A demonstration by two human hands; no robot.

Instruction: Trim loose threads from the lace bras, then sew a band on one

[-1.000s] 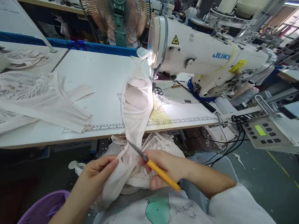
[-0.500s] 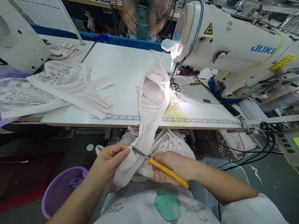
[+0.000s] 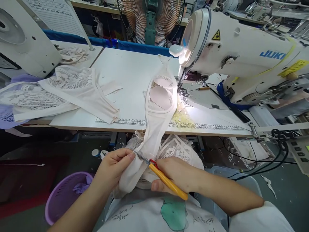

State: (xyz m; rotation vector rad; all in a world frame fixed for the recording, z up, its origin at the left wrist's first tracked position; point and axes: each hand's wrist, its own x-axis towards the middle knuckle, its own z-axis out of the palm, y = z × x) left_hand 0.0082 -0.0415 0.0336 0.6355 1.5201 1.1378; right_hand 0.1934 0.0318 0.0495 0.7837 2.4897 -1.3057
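We count one left hand and one right hand, two in all, with one orange-handled tool and one bra. We see at least two lace pieces, overlapping so that their exact number is unclear. We make it two white machines, one fan, one printed sheet, one ruler scale, one warning triangle and one purple basket. We find several black cables, too tangled to number.

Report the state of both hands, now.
Left hand: closed, pinching the pale bra by its fabric between thumb and fingers.
Right hand: closed, holding orange-handled scissors.
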